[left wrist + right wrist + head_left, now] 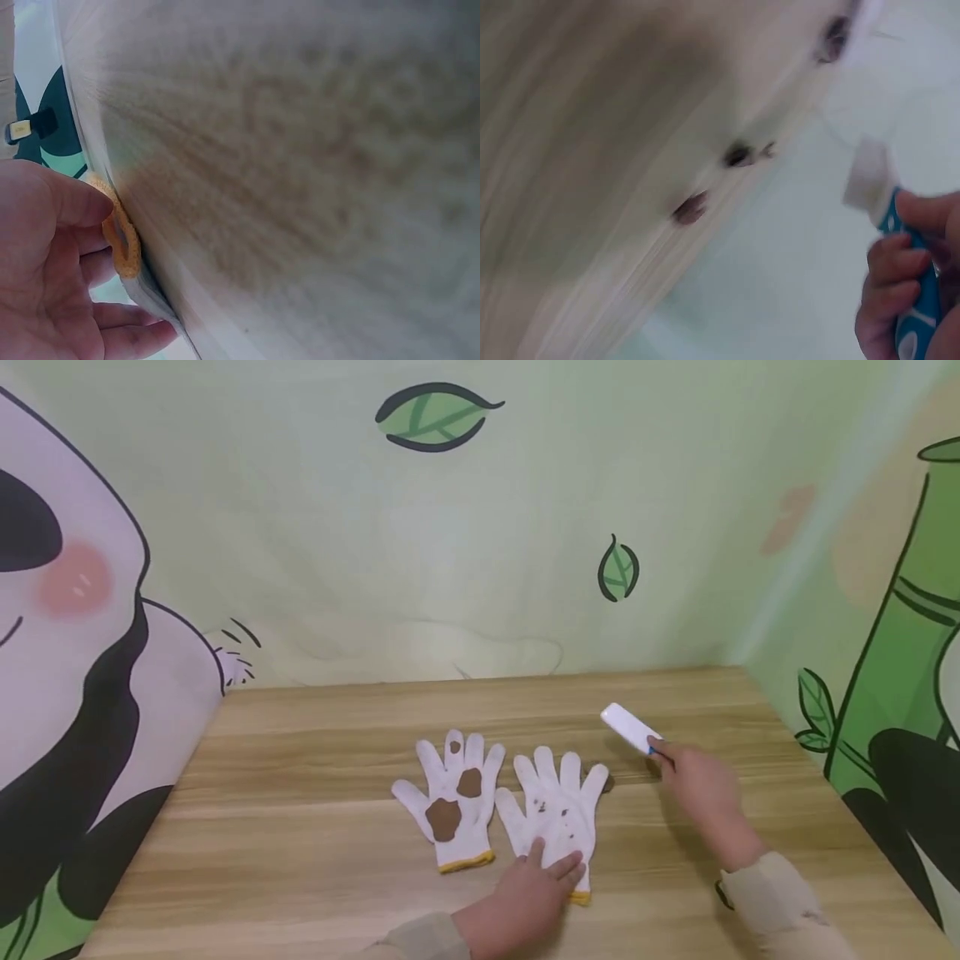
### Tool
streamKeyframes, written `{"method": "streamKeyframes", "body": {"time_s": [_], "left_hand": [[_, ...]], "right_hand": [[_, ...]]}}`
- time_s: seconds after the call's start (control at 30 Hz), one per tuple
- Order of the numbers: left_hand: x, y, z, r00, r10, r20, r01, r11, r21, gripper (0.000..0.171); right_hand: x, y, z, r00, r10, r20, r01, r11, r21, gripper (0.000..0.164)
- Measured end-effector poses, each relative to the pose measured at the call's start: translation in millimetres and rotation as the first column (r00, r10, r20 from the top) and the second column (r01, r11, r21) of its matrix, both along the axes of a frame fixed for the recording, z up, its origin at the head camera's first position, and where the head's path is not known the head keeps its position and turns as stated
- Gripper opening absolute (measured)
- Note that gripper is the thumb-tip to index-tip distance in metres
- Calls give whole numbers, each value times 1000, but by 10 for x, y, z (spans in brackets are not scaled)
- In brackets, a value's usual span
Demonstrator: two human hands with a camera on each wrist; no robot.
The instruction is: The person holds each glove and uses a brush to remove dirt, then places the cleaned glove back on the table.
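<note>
Two white knitted gloves with yellow cuffs lie flat, side by side, on the table. The left glove (471, 822) has brown patches; the right glove (551, 831) shows small dark specks. My left hand (527, 893) presses on the lower part of the right glove with its fingers spread. In the left wrist view, the thumb lies at the yellow cuff (127, 251). My right hand (701, 785) grips a small brush (628, 727), raised beyond the right glove's fingertips. The brush's blue-and-white handle (919, 315) and pale head appear in the right wrist view.
The wood-grain table (300, 810) meets a painted wall (525, 610) at its back edge. A dark lump (608, 784) sits beside the right glove's fingertips. Dark brown bits (691, 208) lie on the table in the right wrist view.
</note>
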State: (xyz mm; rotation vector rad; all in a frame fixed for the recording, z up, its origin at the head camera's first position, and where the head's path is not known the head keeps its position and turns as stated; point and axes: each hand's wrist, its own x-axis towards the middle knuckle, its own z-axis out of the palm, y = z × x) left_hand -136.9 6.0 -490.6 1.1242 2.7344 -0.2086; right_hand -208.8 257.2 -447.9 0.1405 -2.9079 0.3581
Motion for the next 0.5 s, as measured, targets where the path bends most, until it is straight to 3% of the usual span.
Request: {"method": "streamKeyframes", "body": {"time_s": [0.13, 0.33, 0.5], "left_hand": [[-6, 10, -8, 997, 35, 66, -36, 999, 15, 57], [-53, -17, 11, 999, 18, 42, -20, 999, 33, 58], [-177, -60, 88, 999, -15, 48, 14, 1000, 16, 62]], "right_hand": [[10, -9, 26, 998, 51, 33, -51, 998, -22, 31], [52, 4, 134, 996, 14, 93, -2, 993, -118, 33], [153, -51, 280, 986, 132, 101, -121, 987, -110, 32]]}}
